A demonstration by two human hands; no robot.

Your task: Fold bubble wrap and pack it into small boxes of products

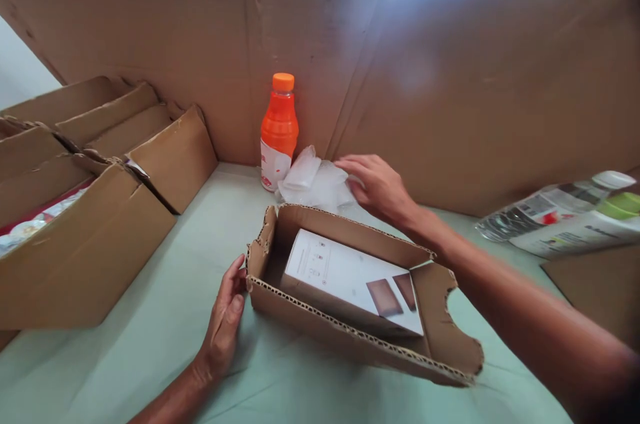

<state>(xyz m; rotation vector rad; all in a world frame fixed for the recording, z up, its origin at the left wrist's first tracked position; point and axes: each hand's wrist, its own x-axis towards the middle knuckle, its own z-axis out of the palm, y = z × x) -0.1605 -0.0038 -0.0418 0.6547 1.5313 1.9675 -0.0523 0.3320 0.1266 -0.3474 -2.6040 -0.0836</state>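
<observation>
Left hand (224, 327) flat against cardboard tray (313, 327); right hand (379, 187) at plastic wrap (314, 185), grip unclear — tugging could topple the orange drink bottle (280, 121).

We see plain brown on the cardboard tray (440, 317), white with two brown panels (384, 297) on the carton (335, 271), milky white on the plastic (320, 187), orange on the bottle (281, 119), red on its white label (275, 161), pale green on the worktop (160, 331).

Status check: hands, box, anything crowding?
Left hand open beside cardboard box. Right hand at translucent plastic wrap. White carton inside box. Orange bottle crowds wrap.
</observation>
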